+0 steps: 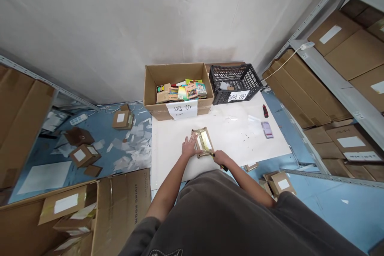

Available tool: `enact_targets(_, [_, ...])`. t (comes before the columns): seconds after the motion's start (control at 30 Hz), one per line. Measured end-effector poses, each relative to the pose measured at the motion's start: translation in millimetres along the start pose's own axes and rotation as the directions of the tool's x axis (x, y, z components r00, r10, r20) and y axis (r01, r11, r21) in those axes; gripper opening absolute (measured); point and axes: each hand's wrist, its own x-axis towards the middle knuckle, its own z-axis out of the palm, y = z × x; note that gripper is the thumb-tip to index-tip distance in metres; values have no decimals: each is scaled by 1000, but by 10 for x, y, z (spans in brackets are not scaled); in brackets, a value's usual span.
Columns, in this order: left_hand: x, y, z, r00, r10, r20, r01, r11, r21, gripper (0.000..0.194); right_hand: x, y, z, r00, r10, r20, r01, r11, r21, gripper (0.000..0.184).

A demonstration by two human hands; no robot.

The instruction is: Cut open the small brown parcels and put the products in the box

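Observation:
A small cardboard box (pixel 205 139) wrapped with shiny clear tape lies on the white table near its front edge. My left hand (pixel 189 147) rests on the box's left side with fingers spread, pressing on it. In my right hand (pixel 221 157) is a black and yellow box cutter (pixel 223 167), its front end at the lower right corner of the small box. The blade itself is too small to make out.
Behind stand an open carton (pixel 159 110) of small colourful boxes and a black plastic crate (pixel 220 98). A red and black tool (pixel 265 111) lies on the table (pixel 171 160) at right. Shelves (pixel 345 84) of cartons rise at right; paper scraps (pixel 135 144) litter the floor.

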Motion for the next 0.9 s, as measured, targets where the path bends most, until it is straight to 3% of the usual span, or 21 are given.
enact_targets(0.13, [-151,207,181,985,-146,-96,141,989,-52,119,41,266,-89,985,-49,-167,55,998,32,33])
enact_targets(0.2, [-254,371,334,955,-246,-167,235,969,-82,117,133,320,-66,971,-6,-240,28,996,90,45])
enact_targets(0.27, [-354,525,483,916,-320,-243,307,947,-93,112,270,316,-12,970,38,-239,-2,989,149,56])
enact_targets(0.37, [-452,647,595,874,-341,-347,343,938,-56,103,503,263,75,972,80,-219,-27,972,235,63])
enact_targets(0.43, [-459,650,561,879,-273,-390,298,955,2,92,636,229,102,972,97,-215,-30,956,293,64])
enact_targets(0.53, [-376,621,396,957,11,-289,20,994,104,60,784,176,63,974,54,-219,15,953,302,65])
enact_targets(0.6, [-278,624,269,970,187,-158,-169,978,119,46,862,128,-17,977,19,-214,39,964,262,63])
enact_targets(0.63, [-223,637,211,969,221,-107,-209,971,115,43,898,99,-69,979,6,-205,44,970,238,62])
enact_targets(0.8, [54,753,33,994,68,88,-79,987,138,67,1074,-48,-317,990,-36,-138,55,989,136,67])
enact_targets(0.9, [204,804,1,992,11,126,-32,986,161,73,1157,-88,-360,992,-30,-127,48,989,140,67])
